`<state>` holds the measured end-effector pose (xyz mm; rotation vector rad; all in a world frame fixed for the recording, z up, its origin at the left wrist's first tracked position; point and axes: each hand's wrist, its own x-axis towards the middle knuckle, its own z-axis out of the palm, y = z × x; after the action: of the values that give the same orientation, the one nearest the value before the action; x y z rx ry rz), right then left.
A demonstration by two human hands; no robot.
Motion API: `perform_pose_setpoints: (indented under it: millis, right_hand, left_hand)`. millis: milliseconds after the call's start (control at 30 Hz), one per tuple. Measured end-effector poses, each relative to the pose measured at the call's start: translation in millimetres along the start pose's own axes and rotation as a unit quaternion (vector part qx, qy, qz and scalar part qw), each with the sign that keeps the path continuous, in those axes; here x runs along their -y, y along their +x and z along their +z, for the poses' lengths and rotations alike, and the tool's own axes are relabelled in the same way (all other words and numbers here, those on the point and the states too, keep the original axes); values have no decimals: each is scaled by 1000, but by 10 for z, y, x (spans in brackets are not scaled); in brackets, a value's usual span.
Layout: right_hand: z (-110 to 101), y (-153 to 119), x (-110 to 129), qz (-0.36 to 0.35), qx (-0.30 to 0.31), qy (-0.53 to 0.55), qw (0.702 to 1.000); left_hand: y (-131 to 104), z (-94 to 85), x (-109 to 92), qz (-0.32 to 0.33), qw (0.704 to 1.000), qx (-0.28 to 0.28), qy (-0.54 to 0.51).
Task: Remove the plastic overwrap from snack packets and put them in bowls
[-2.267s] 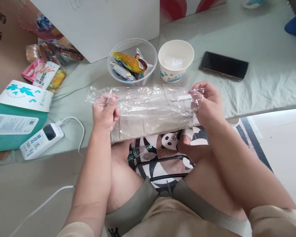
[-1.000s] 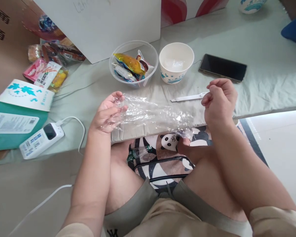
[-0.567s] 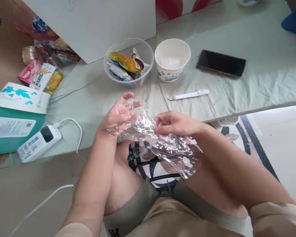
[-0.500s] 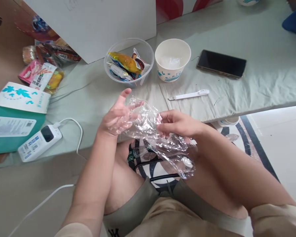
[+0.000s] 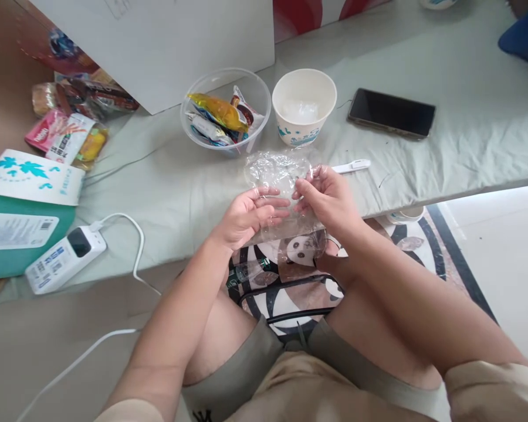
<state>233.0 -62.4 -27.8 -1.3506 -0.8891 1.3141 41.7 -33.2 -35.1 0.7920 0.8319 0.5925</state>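
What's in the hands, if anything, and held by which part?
Clear plastic film, pinched near its right edge by the right hand. The left hand overlaps its left side; whether it grips can't be told.

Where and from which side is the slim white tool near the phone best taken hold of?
Probably pinch the slim white tool across its exposed right end, from above and the right. It lies flat and crosswise on the pale green cloth with that end in plain view; its left part is hidden behind the right hand, which pinches clear film.
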Motion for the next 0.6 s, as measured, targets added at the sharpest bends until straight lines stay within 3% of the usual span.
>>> perform_pose_setpoints:
  millis: [267, 367, 500, 600]
  right_hand:
    - [-50, -2, -32, -28, -12, -3, 1000]
    - [-82, -29, -45, -83, -5, -3, 997]
    - [-105, -74, -60, -177, 87, -70, 978]
    - [-109, -77, -78, -261, 78, -163, 948]
  left_hand:
    - [-82, -105, 34, 139, 971, -147, 125]
    - [-120, -150, 10, 216, 949, -163, 161]
    - [-164, -176, 19, 315, 901, -172, 244]
    - [-192, -225, 38, 347, 857, -162, 345]
